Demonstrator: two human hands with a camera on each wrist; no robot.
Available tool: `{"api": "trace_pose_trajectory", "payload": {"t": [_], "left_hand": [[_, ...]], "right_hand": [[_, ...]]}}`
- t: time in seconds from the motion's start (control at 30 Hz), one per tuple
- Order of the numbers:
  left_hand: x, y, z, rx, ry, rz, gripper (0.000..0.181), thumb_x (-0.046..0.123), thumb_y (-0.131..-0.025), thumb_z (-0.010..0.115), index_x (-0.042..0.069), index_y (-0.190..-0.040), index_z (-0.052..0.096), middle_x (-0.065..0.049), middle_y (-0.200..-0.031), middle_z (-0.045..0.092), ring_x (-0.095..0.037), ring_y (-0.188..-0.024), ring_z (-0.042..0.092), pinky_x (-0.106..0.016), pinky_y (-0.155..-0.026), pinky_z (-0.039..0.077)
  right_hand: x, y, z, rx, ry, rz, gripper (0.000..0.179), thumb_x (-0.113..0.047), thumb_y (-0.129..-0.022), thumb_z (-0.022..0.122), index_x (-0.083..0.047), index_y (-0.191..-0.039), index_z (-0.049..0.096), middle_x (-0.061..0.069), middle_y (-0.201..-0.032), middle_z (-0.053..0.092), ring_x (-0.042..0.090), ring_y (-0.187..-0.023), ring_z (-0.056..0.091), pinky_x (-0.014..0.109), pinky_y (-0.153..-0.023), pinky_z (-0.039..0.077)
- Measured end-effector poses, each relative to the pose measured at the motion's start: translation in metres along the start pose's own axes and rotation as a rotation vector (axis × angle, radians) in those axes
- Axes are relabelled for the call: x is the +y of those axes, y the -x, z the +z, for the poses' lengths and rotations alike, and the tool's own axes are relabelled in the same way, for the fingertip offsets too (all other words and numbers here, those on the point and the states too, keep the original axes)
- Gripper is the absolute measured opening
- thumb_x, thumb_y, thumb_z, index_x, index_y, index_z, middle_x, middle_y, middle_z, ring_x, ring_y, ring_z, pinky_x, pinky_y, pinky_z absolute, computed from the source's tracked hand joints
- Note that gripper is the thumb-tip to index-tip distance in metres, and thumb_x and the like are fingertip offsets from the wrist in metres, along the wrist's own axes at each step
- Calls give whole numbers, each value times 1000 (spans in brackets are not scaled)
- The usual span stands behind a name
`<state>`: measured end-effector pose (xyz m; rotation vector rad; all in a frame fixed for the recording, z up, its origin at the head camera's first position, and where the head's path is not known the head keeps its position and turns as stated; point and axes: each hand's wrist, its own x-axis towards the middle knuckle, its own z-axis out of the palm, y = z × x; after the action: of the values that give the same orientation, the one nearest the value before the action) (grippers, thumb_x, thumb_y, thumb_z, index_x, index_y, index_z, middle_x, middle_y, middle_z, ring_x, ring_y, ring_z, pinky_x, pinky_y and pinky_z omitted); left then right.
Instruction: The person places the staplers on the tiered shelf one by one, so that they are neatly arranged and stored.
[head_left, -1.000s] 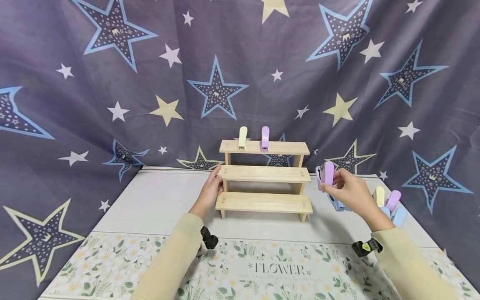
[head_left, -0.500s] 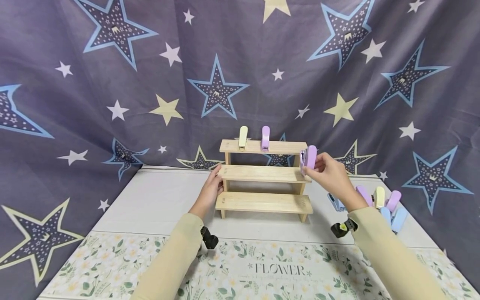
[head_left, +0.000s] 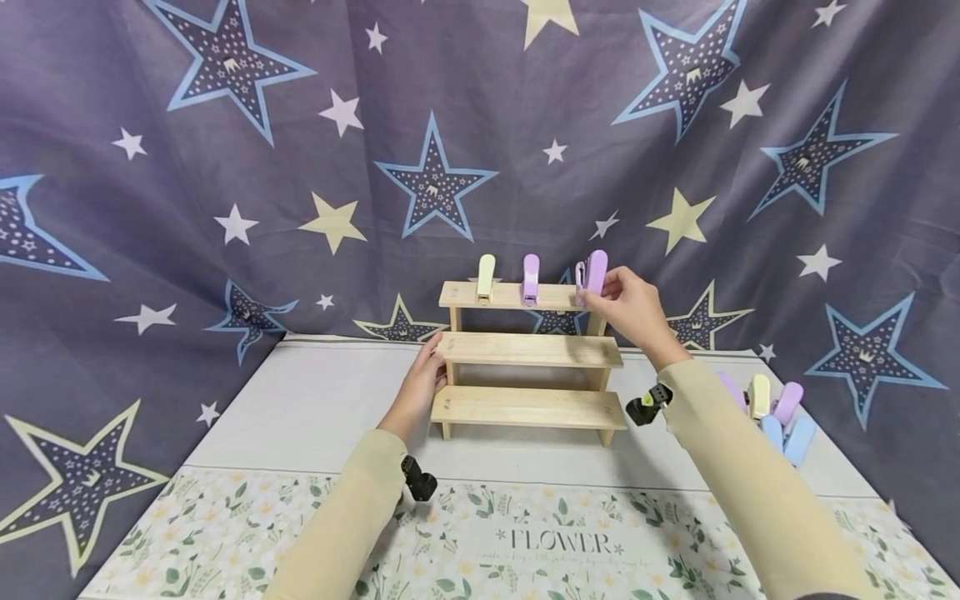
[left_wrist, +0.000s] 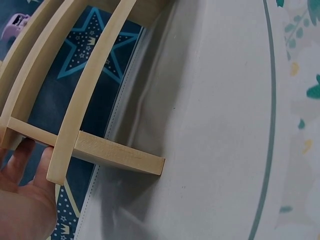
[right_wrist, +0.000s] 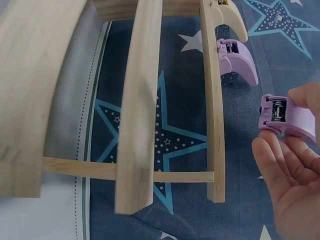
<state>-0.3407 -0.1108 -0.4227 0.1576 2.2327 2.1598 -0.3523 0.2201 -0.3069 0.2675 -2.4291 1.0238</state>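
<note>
A three-step wooden rack stands on the table against the starred cloth. On its top step sit a pale yellow stapler and a purple stapler. My right hand pinches another purple stapler just above the right part of the top step; the right wrist view shows this stapler held off the rack between thumb and fingers. My left hand rests with straight fingers against the rack's left side, seen close in the left wrist view as the hand under the wooden frame.
A cluster of several pastel staplers lies on the table at the right. A floral mat marked FLOWER covers the table's near edge. The starred cloth backdrop hangs close behind the rack.
My right hand has carried the purple stapler up and to the left, from beside the rack's right end to above its top step. The left hand has stayed on the rack.
</note>
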Motion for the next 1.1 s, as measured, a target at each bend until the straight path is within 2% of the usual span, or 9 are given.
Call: {"api": "trace_pose_trajectory", "payload": {"t": [0.17,0.43,0.6,0.83,0.97,1.1], "left_hand": [[9,6,0,-23,9,-19,52,24,-110,27,20,-162,19,-20,-162,23,-39,-145,28,-50,-119,24],[21,15,-1,-31,11,-34,52,19,-110,27,17,-162,20,-23,-161,24,-41,-144,30,-51,-118,25],[9,7,-1,-17,-2,-31,52,23,-110,27,21,-162,20,-20,-161,25,-39,-144,31,-50,-118,26],[-3,0,1,3,-8,17,51,27,-110,28,25,-161,23,-18,-160,27,-38,-143,33,-49,-118,27],[1,2,0,-2,-12,5,51,26,-110,27,25,-161,22,-18,-161,26,-38,-144,32,-49,-118,27],[12,8,-1,-29,11,-12,52,22,-110,26,20,-162,20,-21,-161,23,-40,-145,29,-51,-119,25]], "right_hand": [[1,-12,4,-18,-8,22,46,-42,-89,74,-1,-107,61,13,-97,67,25,-88,62,35,-77,50],[6,-22,11,-45,9,78,45,-41,-88,74,-1,-106,64,14,-96,69,26,-87,62,34,-74,49],[10,-26,14,-87,18,107,45,-41,-89,73,0,-106,66,15,-98,69,27,-87,62,37,-76,50],[10,-30,14,-122,29,148,49,-42,-91,71,2,-109,66,16,-102,68,28,-91,61,39,-79,51],[10,-32,15,-138,39,152,50,-43,-90,71,3,-109,66,17,-103,67,28,-92,60,40,-80,51],[9,-32,15,-147,46,164,49,-43,-91,70,3,-109,66,17,-103,67,29,-93,60,40,-81,51]]}}
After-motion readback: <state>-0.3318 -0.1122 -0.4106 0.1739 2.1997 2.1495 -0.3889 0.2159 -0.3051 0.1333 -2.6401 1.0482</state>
